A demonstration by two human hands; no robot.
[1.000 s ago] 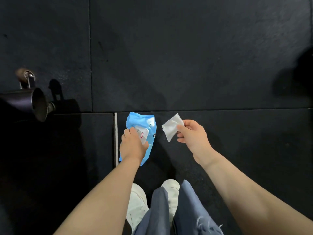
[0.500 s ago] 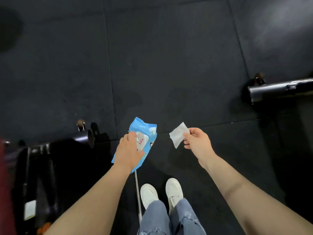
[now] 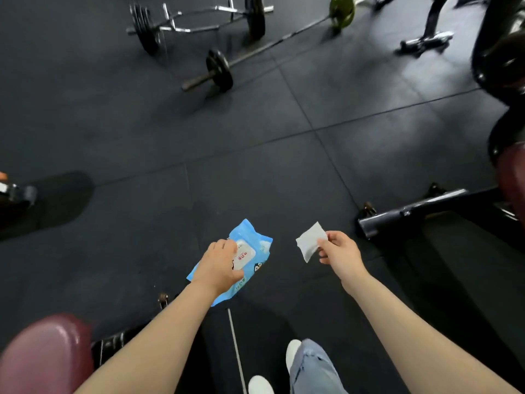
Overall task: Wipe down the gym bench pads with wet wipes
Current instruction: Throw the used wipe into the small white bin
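Note:
My left hand (image 3: 220, 264) grips a blue pack of wet wipes (image 3: 257, 255), thumb on its white flap lid. My right hand (image 3: 341, 253) pinches a folded white wet wipe (image 3: 309, 241) by its right edge, held apart from the pack. Both hang above the dark rubber floor. A glossy dark-red bench pad (image 3: 45, 356) fills the lower left corner. Another dark-red pad (image 3: 512, 180) shows at the right edge, above a black bench leg (image 3: 412, 213).
Barbells with black plates (image 3: 218, 68) and a hex bar (image 3: 199, 21) lie on the floor at the top. A green plate (image 3: 342, 9) sits at the far end of one bar. Black machine frames stand at the right. My white shoes (image 3: 260, 383) and jeans are below.
The view has tilted up and swung, bringing barbells and the red pads into sight. Both hands keep the same hold on the pack and the wipe.

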